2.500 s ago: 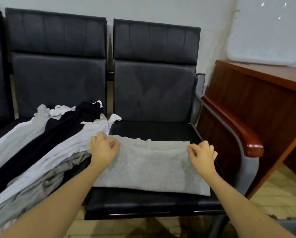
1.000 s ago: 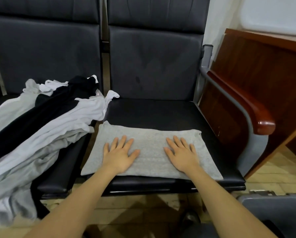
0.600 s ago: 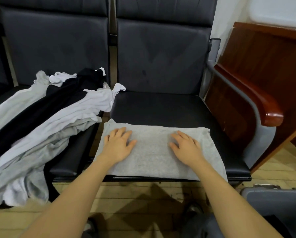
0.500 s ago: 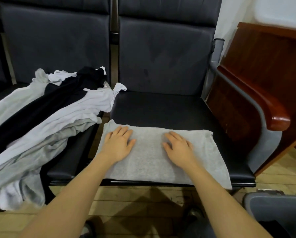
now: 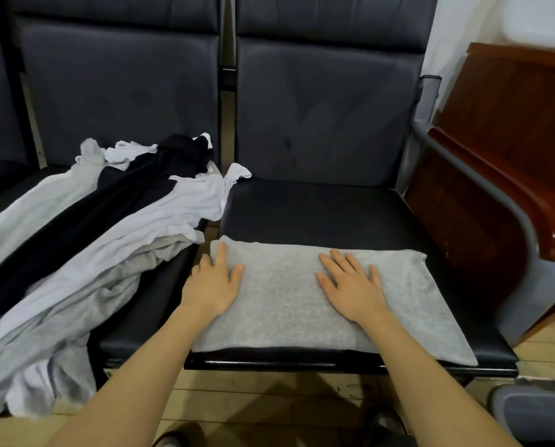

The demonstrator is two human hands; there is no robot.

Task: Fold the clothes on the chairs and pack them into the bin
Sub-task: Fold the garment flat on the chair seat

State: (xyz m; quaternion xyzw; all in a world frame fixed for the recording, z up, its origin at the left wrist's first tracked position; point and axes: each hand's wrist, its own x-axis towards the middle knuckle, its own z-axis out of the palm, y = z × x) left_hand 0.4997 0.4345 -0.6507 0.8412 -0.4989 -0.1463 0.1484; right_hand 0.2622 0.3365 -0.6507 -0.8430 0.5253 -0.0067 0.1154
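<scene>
Two flat hands, left hand (image 5: pixel 212 285) and right hand (image 5: pixel 353 285), press on a folded grey garment (image 5: pixel 282 304) at the front of the right chair seat (image 5: pixel 318 211); each grip is spread wide, holding nothing. Its long axis runs left to right along the seat's front edge. One piece appears folded but unpacked; the bin (image 5: pixel 534 414), lower right, is only partly visible. A pile of unfolded clothes (image 5: pixel 86 240) remains on the left chair.

One head-worn camera looks forward and down, close over the chair seat (image 5: pixel 334 214).
</scene>
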